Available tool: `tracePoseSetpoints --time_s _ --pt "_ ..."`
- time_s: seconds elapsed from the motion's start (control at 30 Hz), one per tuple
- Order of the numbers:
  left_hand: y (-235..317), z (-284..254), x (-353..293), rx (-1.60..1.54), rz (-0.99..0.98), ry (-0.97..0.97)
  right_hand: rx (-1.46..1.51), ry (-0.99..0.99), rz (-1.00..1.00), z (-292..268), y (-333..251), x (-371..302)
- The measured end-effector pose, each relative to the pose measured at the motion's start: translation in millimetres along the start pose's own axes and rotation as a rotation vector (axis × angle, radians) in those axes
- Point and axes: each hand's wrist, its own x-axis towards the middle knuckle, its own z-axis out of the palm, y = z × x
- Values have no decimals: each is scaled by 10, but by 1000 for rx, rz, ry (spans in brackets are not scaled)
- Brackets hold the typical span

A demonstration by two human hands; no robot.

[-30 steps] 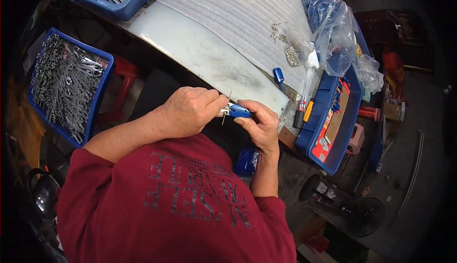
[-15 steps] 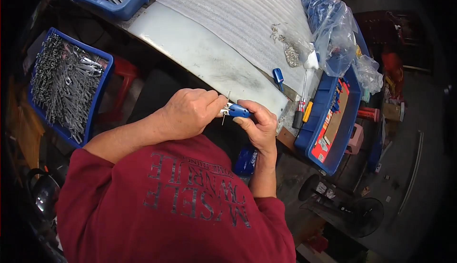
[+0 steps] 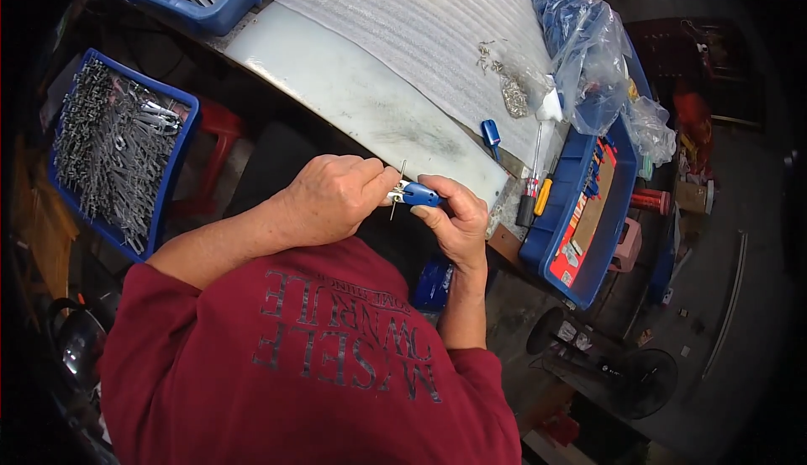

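A small blue and silver metal piece (image 3: 420, 194) with a thin rod crossing it is held between my two hands, just off the worktable's near edge. My left hand (image 3: 336, 196) is closed, its fingertips at the piece's metal end; what lies inside the fist is hidden. Thumb and forefinger of my right hand (image 3: 460, 217) pinch the blue end. A similar blue piece (image 3: 491, 133) lies on the table beyond my right hand, apart from it.
A white table (image 3: 336, 70) carries a foam sheet, small metal fasteners (image 3: 514, 95), screwdrivers (image 3: 545, 196) and plastic bags (image 3: 588, 53). Right of it stands a blue tray (image 3: 538, 250). At left, a blue crate (image 3: 195, 112) holds many metal parts; another bin (image 3: 227, 19) is behind.
Almost nothing differs. Both hands and the blue piece have shifted very slightly, with the same grip on it.
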Motion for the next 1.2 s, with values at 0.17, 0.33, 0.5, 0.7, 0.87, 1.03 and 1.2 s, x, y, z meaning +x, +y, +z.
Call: tracePoseSetpoints --time_s 0.17,0.33,0.5,0.7,0.87,1.03,1.2 --pt "17 24 -13 10 0 36 2 10 1 11 8 -18" --pt "-5 16 -14 -16 10 1 1 -3 3 -8 -7 -17" --pt "-28 -4 2 -45 33 4 6 -40 18 -33 -15 -12" --pt "-5 10 -5 1 5 0 14 -7 24 -1 -5 -7" --pt "-4 21 1 1 12 19 16 6 14 9 32 -28" --pt "-4 25 -4 40 13 14 16 13 12 17 36 -38" --pt "-15 30 -12 31 16 15 34 18 27 29 23 -36"
